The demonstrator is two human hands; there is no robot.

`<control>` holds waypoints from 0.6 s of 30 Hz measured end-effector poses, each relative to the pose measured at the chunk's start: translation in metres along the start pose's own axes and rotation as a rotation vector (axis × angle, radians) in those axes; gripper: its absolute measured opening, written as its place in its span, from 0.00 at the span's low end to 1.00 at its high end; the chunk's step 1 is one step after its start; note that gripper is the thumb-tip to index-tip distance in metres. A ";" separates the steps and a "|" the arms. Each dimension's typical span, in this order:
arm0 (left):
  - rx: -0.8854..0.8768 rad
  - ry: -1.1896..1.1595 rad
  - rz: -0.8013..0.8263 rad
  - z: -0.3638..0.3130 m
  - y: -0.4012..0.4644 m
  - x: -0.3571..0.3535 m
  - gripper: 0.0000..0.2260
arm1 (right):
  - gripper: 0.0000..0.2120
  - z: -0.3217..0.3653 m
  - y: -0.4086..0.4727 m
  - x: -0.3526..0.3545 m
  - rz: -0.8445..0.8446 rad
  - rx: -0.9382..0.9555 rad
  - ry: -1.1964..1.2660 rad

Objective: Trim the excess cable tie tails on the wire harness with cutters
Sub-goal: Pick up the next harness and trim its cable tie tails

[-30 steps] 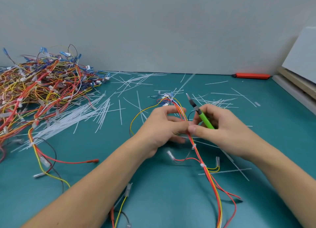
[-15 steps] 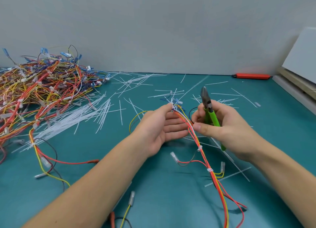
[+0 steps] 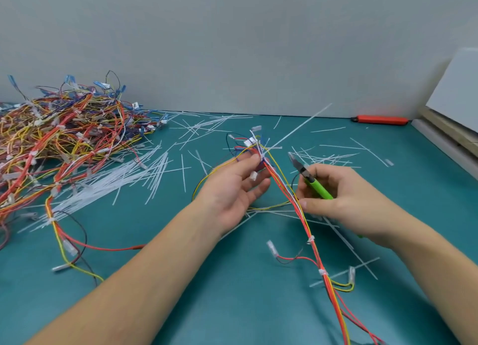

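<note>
Near the middle of the teal table [image 3: 232, 306], the left hand [image 3: 232, 192] lifts the far end of the wire harness [image 3: 314, 243], its thumb and fingertips pinching the bundle just below a white cable tie [image 3: 263, 155] where the connectors fan out. From that tie a long white cable tie tail [image 3: 300, 127] sticks up and away to the far right. The red, orange, yellow and white wires run from the pinch down toward the near right edge, crossing in front of the right hand [image 3: 346, 202]. That hand is curled around the green handles of the cutters [image 3: 309, 177], whose dark blades point far and left, near the tie but apart from it; whether the blades are parted I cannot tell. At the far left lies a pile of harnesses [image 3: 64, 137], with a spread of cut white tails [image 3: 124, 179] just beside it and more scattered across the mat. A red tool [image 3: 380, 119] lies by the grey wall at far right, next to a white board [image 3: 457, 91] leaning there.
</note>
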State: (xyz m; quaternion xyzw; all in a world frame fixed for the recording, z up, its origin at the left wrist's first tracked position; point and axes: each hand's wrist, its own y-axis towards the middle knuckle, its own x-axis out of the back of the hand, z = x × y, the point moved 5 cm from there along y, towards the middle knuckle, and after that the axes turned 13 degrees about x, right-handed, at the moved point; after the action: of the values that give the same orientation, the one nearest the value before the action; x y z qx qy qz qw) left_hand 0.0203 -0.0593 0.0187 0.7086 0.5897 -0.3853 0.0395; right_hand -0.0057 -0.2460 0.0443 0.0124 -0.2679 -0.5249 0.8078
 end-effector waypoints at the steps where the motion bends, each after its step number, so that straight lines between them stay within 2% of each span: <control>1: -0.016 -0.006 -0.009 -0.001 0.000 0.001 0.04 | 0.12 -0.001 0.000 0.002 -0.029 -0.001 -0.067; 6: -0.074 0.021 0.002 -0.005 0.001 0.003 0.04 | 0.06 -0.006 0.001 0.009 -0.142 0.043 -0.383; 10: -0.124 0.075 0.006 -0.002 -0.001 -0.002 0.06 | 0.09 -0.011 0.001 0.010 -0.224 0.036 -0.329; 15: -0.149 0.091 -0.002 0.002 -0.002 -0.004 0.05 | 0.10 -0.013 0.001 0.005 -0.175 0.033 -0.327; 18: -0.163 0.093 -0.003 0.002 -0.003 -0.005 0.07 | 0.09 -0.013 0.001 0.005 -0.178 0.035 -0.352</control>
State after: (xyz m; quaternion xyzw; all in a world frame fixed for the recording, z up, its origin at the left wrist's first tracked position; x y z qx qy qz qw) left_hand 0.0168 -0.0630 0.0216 0.7192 0.6214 -0.3030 0.0689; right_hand 0.0026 -0.2534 0.0358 -0.0420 -0.4121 -0.5835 0.6985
